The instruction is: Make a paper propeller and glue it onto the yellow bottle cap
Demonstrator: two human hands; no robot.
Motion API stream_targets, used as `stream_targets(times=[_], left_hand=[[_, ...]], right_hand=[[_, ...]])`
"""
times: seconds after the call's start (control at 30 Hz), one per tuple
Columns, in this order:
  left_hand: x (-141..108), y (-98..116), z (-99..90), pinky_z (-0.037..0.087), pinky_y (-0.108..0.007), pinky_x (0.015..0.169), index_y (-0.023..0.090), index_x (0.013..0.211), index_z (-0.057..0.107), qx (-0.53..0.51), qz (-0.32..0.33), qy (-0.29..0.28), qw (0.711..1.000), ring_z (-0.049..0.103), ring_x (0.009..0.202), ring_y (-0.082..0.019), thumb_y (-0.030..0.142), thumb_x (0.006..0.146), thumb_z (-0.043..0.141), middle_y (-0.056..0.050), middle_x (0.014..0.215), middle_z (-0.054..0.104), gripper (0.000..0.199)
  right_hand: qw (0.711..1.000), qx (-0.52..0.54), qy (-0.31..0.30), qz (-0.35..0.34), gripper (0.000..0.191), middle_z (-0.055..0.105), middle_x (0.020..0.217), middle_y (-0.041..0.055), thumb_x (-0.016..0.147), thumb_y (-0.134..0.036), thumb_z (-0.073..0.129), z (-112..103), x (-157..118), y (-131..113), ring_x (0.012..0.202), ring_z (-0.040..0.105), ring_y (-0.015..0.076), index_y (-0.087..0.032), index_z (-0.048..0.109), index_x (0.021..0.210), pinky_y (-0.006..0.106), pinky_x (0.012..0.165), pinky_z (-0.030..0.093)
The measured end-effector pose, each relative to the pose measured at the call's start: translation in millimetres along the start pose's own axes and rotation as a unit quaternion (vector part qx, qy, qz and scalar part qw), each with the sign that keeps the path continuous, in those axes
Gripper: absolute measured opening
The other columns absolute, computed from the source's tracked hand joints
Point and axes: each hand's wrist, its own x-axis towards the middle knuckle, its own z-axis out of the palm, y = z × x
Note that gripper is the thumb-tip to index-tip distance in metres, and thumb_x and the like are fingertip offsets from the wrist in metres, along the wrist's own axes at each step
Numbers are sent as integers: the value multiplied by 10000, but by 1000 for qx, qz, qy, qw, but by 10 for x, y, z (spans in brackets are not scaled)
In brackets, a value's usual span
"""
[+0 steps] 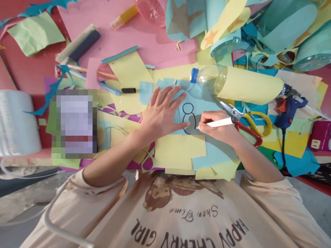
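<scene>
My right hand [216,126] grips a white marker [219,123], its tip at the black outline drawn on a light blue sheet of paper [203,103]. The outline is a small circle above a larger rounded shape whose lower line is partly hidden by my thumb. My left hand [164,112] lies flat with fingers spread across the blue sheet, beside the drawing. A short black marker cap [128,90] rests left of that hand. Just beyond my right hand are scissors [243,115] with one yellow and one red handle.
A clear bottle [207,76] with a blue cap, wrapped in yellow paper [249,84], lies beyond my hands. At right sits a blue glue gun [288,112] with a black cord. A blurred-out rectangular object [77,124] lies at left. Paper scraps and wrapped bottles crowd the far side.
</scene>
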Motion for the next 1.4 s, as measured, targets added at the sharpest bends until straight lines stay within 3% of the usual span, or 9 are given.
stream_targets(times=[0.1, 0.27, 0.33, 0.63, 1.17, 1.4], left_hand=[[1, 4, 4, 162, -571, 1212, 231, 1461, 333, -1, 2, 3, 1000, 310, 1444, -347, 614, 805, 596, -133, 1546, 361, 804], [4, -16, 13, 154, -570, 1214, 261, 1464, 321, -1, -12, 15, 1000, 309, 1442, -344, 598, 804, 600, -119, 1546, 360, 792], [5, -35, 17, 145, -571, 1212, 260, 1471, 307, 6, -21, 27, 999, 309, 1440, -346, 615, 811, 577, -124, 1544, 359, 797], [13, -65, 53, 136, -570, 1203, 247, 1482, 290, -10, -32, 41, 999, 302, 1435, -365, 683, 800, 538, -136, 1538, 362, 846], [3, -86, 101, 160, -555, 1197, 257, 1484, 289, -6, -21, 69, 997, 328, 1420, -358, 683, 805, 535, -136, 1525, 383, 839], [10, -80, 92, 137, -556, 1203, 249, 1488, 286, -3, -30, 49, 998, 297, 1437, -362, 673, 806, 543, -133, 1539, 357, 843]], right_hand=[[1000, 27, 2, -1, 227, 465, 515, -58, 761, -155, 583, -15, 1, 11, 499, 379, 68, -191, 471, 567, 232, 461, 277], [987, 141, 80, 15, 166, 565, 567, -36, 787, -177, 557, -25, 24, 25, 514, 482, 87, -193, 547, 622, 235, 490, 362], [984, 160, 81, 15, 152, 594, 605, -29, 813, -205, 561, -19, 29, 22, 522, 505, 88, -191, 566, 662, 236, 503, 384], [996, 78, -5, -44, 207, 553, 589, -56, 849, -259, 619, 42, -17, 69, 519, 425, 48, -174, 569, 667, 211, 475, 297], [999, 40, -22, -20, 184, 555, 572, -55, 818, -218, 593, 50, -8, 40, 506, 409, 52, -182, 556, 642, 225, 487, 298], [999, 46, -3, -19, 177, 545, 570, -58, 792, -163, 600, 46, -2, 46, 521, 420, 54, -181, 536, 627, 219, 493, 308]])
